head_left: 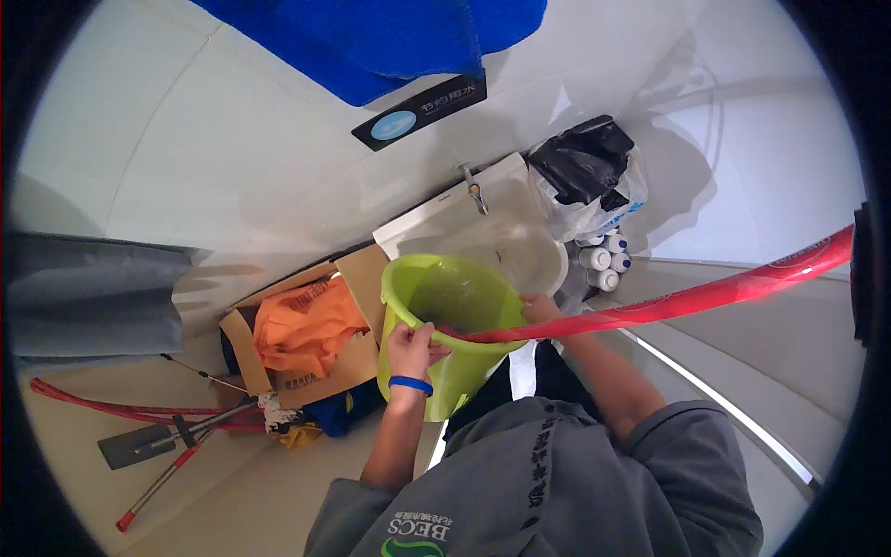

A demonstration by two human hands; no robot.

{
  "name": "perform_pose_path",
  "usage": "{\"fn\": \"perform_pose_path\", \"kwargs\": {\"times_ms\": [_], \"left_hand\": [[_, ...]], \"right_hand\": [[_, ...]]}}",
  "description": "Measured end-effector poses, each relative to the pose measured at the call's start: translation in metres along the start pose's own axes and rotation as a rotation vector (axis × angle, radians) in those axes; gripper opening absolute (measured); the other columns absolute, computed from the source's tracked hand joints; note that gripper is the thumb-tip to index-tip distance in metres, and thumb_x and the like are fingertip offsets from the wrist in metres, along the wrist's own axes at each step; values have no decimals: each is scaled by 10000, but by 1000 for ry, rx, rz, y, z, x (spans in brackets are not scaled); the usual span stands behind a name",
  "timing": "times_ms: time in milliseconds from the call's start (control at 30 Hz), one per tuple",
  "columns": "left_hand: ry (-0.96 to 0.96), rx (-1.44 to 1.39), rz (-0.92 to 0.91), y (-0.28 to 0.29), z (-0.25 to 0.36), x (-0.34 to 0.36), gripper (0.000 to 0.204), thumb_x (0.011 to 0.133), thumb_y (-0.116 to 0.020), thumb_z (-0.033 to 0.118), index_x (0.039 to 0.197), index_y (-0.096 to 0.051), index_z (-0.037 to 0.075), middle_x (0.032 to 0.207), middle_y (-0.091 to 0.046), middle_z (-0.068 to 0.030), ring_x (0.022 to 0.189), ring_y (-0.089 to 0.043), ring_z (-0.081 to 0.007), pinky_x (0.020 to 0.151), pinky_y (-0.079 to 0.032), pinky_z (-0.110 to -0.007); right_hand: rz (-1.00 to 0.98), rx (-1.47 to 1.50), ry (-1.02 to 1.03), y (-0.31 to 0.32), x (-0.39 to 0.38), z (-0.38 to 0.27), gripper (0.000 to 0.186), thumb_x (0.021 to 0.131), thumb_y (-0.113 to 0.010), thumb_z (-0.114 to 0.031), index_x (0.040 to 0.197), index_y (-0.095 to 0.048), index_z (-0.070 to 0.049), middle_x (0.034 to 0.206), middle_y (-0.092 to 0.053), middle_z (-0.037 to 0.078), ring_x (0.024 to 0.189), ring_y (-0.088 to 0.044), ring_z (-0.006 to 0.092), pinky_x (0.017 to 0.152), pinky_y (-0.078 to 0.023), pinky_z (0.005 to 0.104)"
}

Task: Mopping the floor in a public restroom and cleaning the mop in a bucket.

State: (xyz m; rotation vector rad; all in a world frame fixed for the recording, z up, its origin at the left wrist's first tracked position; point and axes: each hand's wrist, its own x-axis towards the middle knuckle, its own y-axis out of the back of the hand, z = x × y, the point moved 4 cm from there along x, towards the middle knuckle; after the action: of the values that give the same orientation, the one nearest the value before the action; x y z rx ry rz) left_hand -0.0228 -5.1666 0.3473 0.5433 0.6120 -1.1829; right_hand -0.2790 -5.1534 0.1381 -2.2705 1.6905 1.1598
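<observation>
My left hand (413,348) is closed on the near-left rim of a lime-green bucket (418,390), beside a red hose (650,308). My right hand (540,308) grips the bucket's right rim, partly hidden by the hose. The hose runs from the right edge of the view down into the bucket, whose inside looks wet, though its contents are unclear. Just beyond the bucket is a white sink (509,174) with a metal tap (475,190) on the wall.
Left lie a cardboard box (362,278) holding orange fabric, red hoses and a long-handled tool (158,497). Right of the sink are black and white bags (585,162) and several white bottles (608,278). Blue and grey cloths (93,297) hang on the walls.
</observation>
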Motion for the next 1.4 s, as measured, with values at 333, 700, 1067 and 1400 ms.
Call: {"fn": "perform_pose_path", "kwargs": {"times_ms": [333, 700, 1067, 1400], "left_hand": [[56, -18, 95, 37, -33, 7, 162, 847, -629, 74, 810, -488, 3, 713, -547, -102, 533, -628, -208, 501, -597, -341], [6, -25, 162, 55, -56, 32, 133, 848, -632, 66, 832, -518, -1, 680, -569, -87, 501, -607, -170, 453, -560, -305], [-115, -38, 189, 41, -63, 17, 184, 856, -638, 61, 786, -476, 9, 665, -536, -81, 496, -577, -155, 435, -558, -303], [-268, -61, 168, 2, -80, 10, 272, 851, -680, 114, 736, -445, 39, 626, -543, -83, 477, -601, -181, 427, -551, -317]], "right_hand": [[-313, 438, -360, -50, -17, -9, 513, 843, -501, -110, 1355, -497, -82, 679, -592, 76, 372, -481, 161, 310, -380, 302], [-306, 178, 497, -34, -24, -62, 681, 698, -710, -77, 1339, -484, -33, 1292, -541, 216, 1238, -508, 301, 1075, -358, 375], [-238, 1270, 395, 62, -134, -229, 361, 880, -557, -67, 588, -349, -114, 569, -340, -24, 553, -325, 100, 554, -267, 279], [-121, 1025, 603, 131, -241, -275, 339, 797, -565, -8, 575, -326, -97, 594, -375, 3, 584, -362, 129, 580, -295, 278]]}}
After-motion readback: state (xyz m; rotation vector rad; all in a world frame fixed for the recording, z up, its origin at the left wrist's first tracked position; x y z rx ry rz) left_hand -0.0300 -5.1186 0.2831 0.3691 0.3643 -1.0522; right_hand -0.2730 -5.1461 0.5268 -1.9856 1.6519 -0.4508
